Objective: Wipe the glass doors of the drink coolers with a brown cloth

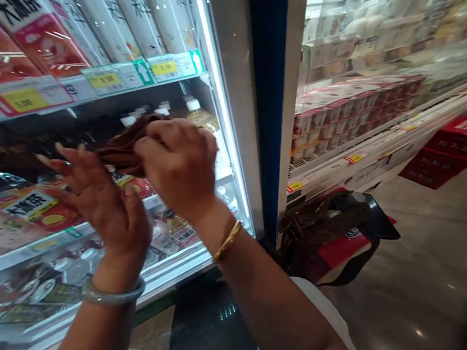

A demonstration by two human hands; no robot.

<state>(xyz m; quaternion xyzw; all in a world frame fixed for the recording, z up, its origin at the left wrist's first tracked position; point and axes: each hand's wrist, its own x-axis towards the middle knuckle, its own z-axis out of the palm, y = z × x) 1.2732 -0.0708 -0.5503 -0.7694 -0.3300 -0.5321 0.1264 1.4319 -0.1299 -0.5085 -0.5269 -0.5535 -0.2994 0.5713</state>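
Note:
My right hand [182, 164], with a gold bangle at the wrist, is closed around a dark brown, crumpled, cloth-like thing [124, 151]. Its exact kind I cannot make out. Below and to the left of it is my left hand [99, 198], wearing a pale bangle, with the fingers stretched out and apart. Its fingertips are close to the brown thing; whether they touch it I cannot tell. Both hands are in front of a lit drinks shelf [16, 110]. Behind them stand white-capped bottles [201, 117], partly covered by the right hand.
Tall cartons [96, 8] fill the upper shelf, above yellow price tags. A dark blue panel [262, 90] divides this cooler from another with stacked cups [337, 122]. Red boxes [445, 157] stand on the floor at right. A red and black bag [342, 251] is nearer.

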